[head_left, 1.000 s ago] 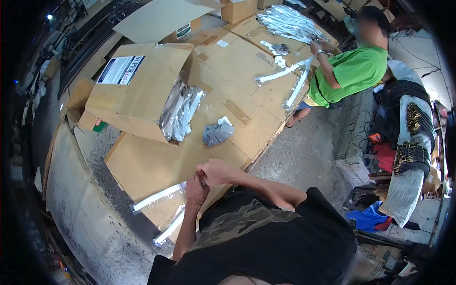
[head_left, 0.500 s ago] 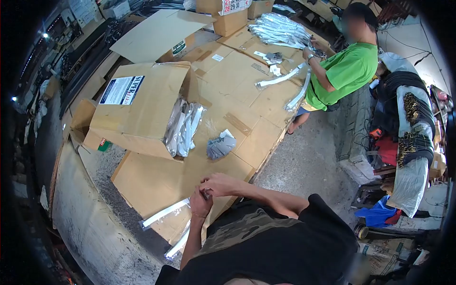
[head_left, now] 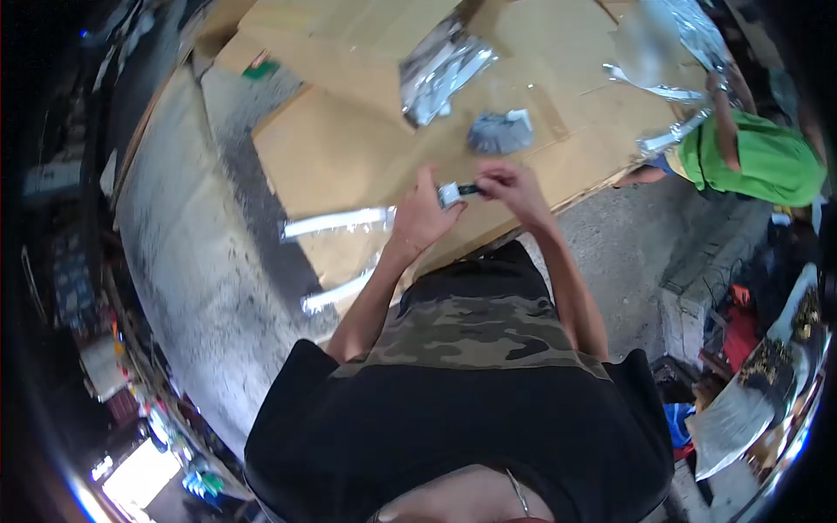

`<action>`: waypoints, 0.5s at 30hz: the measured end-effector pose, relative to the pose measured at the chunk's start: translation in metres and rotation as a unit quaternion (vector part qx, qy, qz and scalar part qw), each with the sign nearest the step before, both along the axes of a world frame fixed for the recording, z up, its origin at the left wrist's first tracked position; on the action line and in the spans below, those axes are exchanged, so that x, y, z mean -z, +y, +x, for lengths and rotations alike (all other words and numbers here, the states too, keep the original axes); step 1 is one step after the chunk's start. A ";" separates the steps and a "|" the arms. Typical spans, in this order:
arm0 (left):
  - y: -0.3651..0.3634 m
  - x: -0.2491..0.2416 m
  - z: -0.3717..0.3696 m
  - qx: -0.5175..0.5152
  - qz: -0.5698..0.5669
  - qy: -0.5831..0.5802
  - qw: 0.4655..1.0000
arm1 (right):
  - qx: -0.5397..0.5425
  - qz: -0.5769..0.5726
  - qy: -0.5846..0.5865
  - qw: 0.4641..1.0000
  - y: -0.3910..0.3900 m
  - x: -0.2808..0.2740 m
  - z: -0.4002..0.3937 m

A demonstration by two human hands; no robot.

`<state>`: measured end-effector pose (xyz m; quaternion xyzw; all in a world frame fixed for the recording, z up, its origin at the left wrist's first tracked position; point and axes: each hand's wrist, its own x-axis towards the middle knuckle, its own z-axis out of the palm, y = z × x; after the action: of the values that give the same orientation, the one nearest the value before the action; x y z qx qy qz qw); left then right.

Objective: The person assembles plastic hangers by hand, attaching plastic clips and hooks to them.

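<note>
My left hand holds a small white item between thumb and fingers above the cardboard sheet. Just right of it, my right hand pinches a short dark piece that meets the white item. A grey bundle with a white tag lies beyond my hands. To the left of my left wrist, a white strip in clear plastic lies on the cardboard, and another wrapped strip lies nearer to me, partly hidden by my left forearm.
Silvery plastic packets stick out of a cardboard box at the top. A co-worker in a green shirt is at the table's right side, near more wrapped strips. Cardboard covers the tabletop.
The view has tilted down and shifted. My hands, close together before, have moved apart, and the white item and dark piece now show between them. The co-worker leans further over the table.
</note>
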<state>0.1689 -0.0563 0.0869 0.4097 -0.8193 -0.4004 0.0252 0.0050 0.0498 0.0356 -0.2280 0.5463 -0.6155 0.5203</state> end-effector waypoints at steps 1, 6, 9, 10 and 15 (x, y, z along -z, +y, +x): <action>-0.001 0.001 0.009 -0.013 0.004 -0.008 1.000 | -0.013 0.004 -0.008 1.000 0.001 -0.004 0.004; -0.020 0.005 0.032 0.154 0.118 0.138 0.971 | 0.102 -0.014 0.106 0.989 -0.003 -0.030 -0.003; -0.030 0.016 0.036 0.168 0.246 0.081 0.951 | 0.091 -0.015 0.090 0.992 -0.010 -0.034 -0.004; -0.030 0.019 0.036 0.167 0.244 0.081 0.952 | 0.091 -0.017 0.090 0.992 -0.013 -0.035 -0.004; -0.030 0.025 0.037 0.141 0.296 0.203 0.923 | 0.155 -0.068 0.048 0.984 -0.029 -0.053 0.011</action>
<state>0.2061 -0.0865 0.0618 0.1889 -0.6900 -0.6986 0.0119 0.0161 0.0212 0.0887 -0.2049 0.5563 -0.7130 0.3744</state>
